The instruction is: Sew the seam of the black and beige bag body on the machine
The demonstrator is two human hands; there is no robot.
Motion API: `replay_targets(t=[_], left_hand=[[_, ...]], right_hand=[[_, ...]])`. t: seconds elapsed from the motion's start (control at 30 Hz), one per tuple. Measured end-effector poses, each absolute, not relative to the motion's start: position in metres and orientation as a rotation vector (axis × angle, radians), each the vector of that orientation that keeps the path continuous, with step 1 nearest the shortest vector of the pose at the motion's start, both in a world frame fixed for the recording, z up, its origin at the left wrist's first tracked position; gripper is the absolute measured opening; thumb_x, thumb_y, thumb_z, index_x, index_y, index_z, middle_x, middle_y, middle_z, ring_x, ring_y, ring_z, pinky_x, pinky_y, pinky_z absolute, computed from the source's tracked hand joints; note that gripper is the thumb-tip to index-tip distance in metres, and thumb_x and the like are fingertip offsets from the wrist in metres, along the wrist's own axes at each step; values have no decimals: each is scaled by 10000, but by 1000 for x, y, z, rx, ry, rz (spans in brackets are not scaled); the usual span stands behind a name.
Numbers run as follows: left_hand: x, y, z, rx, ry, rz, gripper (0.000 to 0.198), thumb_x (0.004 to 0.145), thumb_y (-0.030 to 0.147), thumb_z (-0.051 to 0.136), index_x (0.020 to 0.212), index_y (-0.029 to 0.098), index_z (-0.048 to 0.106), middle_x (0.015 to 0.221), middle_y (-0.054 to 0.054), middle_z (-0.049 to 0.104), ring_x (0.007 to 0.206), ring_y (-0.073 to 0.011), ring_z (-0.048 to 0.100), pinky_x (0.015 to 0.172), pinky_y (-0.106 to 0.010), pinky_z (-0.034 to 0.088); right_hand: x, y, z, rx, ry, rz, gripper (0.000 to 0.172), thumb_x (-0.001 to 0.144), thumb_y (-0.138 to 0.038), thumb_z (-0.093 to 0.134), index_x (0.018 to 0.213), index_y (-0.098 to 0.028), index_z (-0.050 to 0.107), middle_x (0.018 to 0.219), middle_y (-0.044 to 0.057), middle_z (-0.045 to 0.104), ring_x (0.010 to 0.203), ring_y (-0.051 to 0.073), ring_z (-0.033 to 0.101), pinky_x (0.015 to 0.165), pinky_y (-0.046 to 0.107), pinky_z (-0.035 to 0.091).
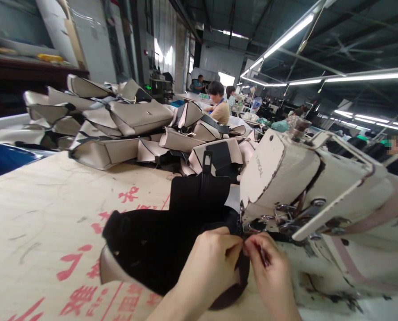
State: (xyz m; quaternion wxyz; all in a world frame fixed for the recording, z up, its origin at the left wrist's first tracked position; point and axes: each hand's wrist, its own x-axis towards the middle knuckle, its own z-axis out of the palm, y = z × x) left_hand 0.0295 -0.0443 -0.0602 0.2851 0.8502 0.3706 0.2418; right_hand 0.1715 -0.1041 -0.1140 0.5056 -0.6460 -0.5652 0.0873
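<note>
**Fig. 1. Item counts at a sewing station.**
One left hand [207, 267], one right hand [269, 272], one black bag [159, 240], one sewing machine head [279, 178], four co-workers [219, 109]; piled beige bags [140, 117] overlap too heavily to count.

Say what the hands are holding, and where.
The left hand and right hand pinch the black bag at its edge by the sewing machine; the exact spot is hidden.

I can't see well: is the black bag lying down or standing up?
Lying down: the black bag lies low on the table, only its strap poking up.
</note>
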Motion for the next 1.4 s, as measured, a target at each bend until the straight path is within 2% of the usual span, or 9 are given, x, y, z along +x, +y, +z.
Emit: replay_targets(t=[0.17,0.4,0.83,1.2,1.4], left_hand=[[42,-30,-63,2287,1151,703,316,863,131,409,674,172,658,672,-8,550,606,-97,547,548,-183,356],[45,-30,-72,2223,1226,700,305,869,166,413,655,192,629,665,10,508,568,-87,518,534,-184,346],[46,-31,-79,2175,1225,730,216,849,159,447,702,198,600,696,13,545,623,-103,526,554,-199,351],[47,-30,-79,2164,1215,749,240,843,149,456,634,185,568,670,16,534,594,-89,506,528,-193,332],[47,-31,-79,2159,1227,762,244,846,147,450,643,183,580,676,9,545,598,-93,511,533,-192,343]], right_hand=[[179,-93,-118,-1735,-1269,-240,323,863,-449,503,755,-163,607,693,48,618,632,159,561,578,227,405],[184,-90,-112,-1704,-1381,-530,368,895,-409,468,629,-167,547,538,15,555,491,133,500,492,215,353],[186,-91,-117,-1799,-1374,-587,425,887,-474,458,597,-171,525,476,13,506,457,126,461,473,215,330],[181,-88,-118,-1778,-1329,-600,465,881,-476,463,525,-177,467,457,15,466,450,119,439,492,220,339],[190,-89,-126,-1770,-1396,-599,427,875,-469,468,575,-169,518,473,23,518,451,120,475,496,220,361]])
